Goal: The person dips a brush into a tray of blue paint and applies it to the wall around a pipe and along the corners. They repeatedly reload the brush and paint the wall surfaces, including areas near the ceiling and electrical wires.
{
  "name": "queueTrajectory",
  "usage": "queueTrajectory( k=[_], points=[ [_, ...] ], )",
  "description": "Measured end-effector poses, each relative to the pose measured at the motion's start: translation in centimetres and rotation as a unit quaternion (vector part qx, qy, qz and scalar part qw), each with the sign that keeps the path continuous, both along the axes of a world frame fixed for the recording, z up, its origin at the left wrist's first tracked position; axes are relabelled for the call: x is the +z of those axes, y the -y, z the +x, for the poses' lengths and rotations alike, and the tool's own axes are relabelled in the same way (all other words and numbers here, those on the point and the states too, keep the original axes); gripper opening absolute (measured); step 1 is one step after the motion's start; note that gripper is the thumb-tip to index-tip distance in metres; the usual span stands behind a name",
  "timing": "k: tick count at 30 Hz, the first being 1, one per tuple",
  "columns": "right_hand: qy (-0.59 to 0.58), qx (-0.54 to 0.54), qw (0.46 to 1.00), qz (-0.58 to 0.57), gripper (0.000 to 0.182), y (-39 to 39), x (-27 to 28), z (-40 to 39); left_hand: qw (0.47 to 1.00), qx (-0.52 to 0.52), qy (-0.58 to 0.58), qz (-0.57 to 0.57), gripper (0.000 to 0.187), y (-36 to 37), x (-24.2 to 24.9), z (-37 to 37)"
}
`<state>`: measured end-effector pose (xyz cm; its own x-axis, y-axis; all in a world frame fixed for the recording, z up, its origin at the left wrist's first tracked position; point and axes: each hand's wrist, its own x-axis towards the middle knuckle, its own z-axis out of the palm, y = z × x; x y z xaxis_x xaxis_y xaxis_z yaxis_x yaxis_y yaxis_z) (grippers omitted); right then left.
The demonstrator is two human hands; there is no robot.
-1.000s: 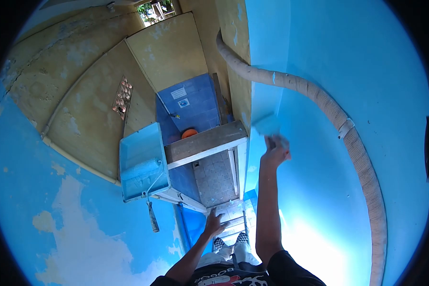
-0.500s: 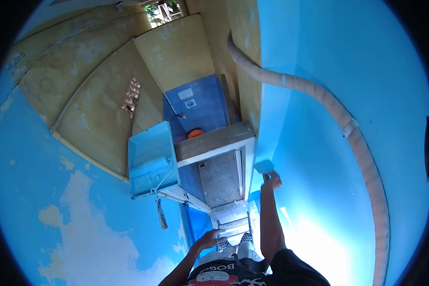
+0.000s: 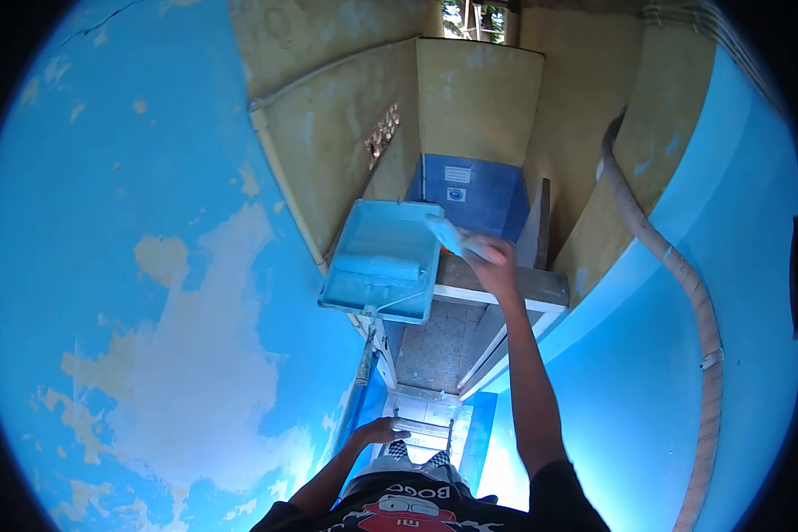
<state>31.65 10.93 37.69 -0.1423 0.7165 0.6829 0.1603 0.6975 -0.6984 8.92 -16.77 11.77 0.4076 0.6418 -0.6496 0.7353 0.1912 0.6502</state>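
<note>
My right hand point(image 3: 490, 257) is closed around the handle of a paintbrush point(image 3: 444, 232), its wide head coated in light blue paint. The brush tip is at the right rim of a blue paint tray point(image 3: 390, 232). Inside the tray lies a paint roller point(image 3: 377, 266) covered in the same blue, its handle point(image 3: 365, 356) hanging past the front edge. Low in the view, my left hand point(image 3: 382, 432) has its fingers stretched out beside the top of a ladder point(image 3: 424, 428), with no object visible in it.
A grey-topped ledge point(image 3: 532, 284) runs right of the tray above a doorway. On the left, the blue wall point(image 3: 301, 390) has pale patches. A wrapped pipe point(image 3: 683, 266) curves down the right wall. Checkered shoes point(image 3: 436, 459) show below me.
My right hand has carried the paintbrush from the right-hand wall over to the tray. The view has turned, so the tray appears further right.
</note>
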Motion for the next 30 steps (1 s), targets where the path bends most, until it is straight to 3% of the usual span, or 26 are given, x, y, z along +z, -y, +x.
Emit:
queueTrajectory(
  k=[2, 3, 5, 7, 8, 11, 13, 18, 19, 20, 21, 23, 24, 25, 27, 29, 30],
  points=[
    [0.129, 0.022, 0.991, 0.021, 0.021, -4.1, 0.5, -3.9, 0.999, 0.021, 0.012, 0.022, 0.082, 0.9, -0.5, -0.8],
    [0.132, 0.029, 0.990, 0.026, 0.021, -5.6, 0.3, -5.4, 0.998, 0.036, 0.020, 0.043, 0.081, 1.5, -1.0, -1.2],
    [0.306, 0.008, 0.952, 0.003, 0.026, -8.2, -0.3, -8.6, 0.997, 0.036, 0.033, 0.051, 0.080, 2.8, -4.1, -2.5],
    [0.349, -0.006, 0.937, 0.009, 0.025, -10.9, -2.8, -10.9, 0.990, 0.068, 0.069, 0.099, 0.079, 5.2, -4.5, -3.7],
    [0.389, -0.028, 0.921, 0.006, 0.024, -12.1, -3.8, -11.8, 0.991, 0.091, 0.062, 0.072, 0.079, 6.5, -5.1, -4.3],
    [0.436, -0.033, 0.899, -0.015, 0.022, -13.9, -5.5, -13.4, 0.995, 0.102, -0.004, -0.013, 0.077, 11.3, -6.8, -6.8],
    [0.419, -0.026, 0.908, -0.009, 0.024, -15.0, -6.8, -13.8, 0.987, 0.157, -0.001, -0.024, 0.075, 16.4, -13.5, -8.9],
    [0.422, -0.021, 0.906, -0.022, 0.031, -15.9, -8.6, -13.7, 0.968, 0.237, 0.020, -0.078, 0.074, 23.7, -14.2, -9.8],
    [0.386, -0.016, 0.922, -0.028, 0.030, -17.0, -9.6, -13.4, 0.963, 0.255, 0.024, -0.089, 0.074, 25.3, -14.4, -10.3],
    [0.349, -0.011, 0.937, -0.034, 0.029, -17.1, -9.7, -13.3, 0.972, 0.186, 0.135, 0.049, 0.073, 26.9, -16.2, -11.3],
    [0.348, -0.011, 0.937, -0.035, 0.029, -17.5, -9.7, -12.8, 0.972, 0.185, 0.134, 0.048, 0.073, 27.6, -18.3, -11.4],
    [0.250, 0.024, 0.957, -0.146, 0.027, -17.1, -7.7, -11.6, 0.954, 0.283, 0.005, -0.100, 0.071, 25.9, -14.4, -10.1],
    [0.176, 0.042, 0.969, -0.166, 0.026, -18.3, -8.6, -11.0, 0.954, 0.281, 0.005, -0.102, 0.071, 24.5, -13.3, -9.9],
    [0.175, 0.039, 0.969, -0.168, 0.026, -17.5, -7.9, -10.6, 0.958, 0.268, 0.002, -0.100, 0.071, 23.2, -12.3, -9.9],
    [-0.009, 0.087, 0.948, -0.306, 0.023, -14.8, -4.9, -10.0, 0.965, 0.243, -0.005, -0.096, 0.071, 20.8, -10.7, -10.1],
    [-0.074, 0.085, 0.940, -0.323, 0.020, -13.7, -4.8, -9.2, 0.972, 0.215, -0.010, -0.092, 0.070, 19.7, -10.3, -10.2],
    [-0.179, 0.110, 0.910, -0.358, 0.021, -13.0, -5.1, -8.5, 0.970, 0.234, 0.002, -0.069, 0.071, 19.1, -10.6, -10.3]
  ],
)
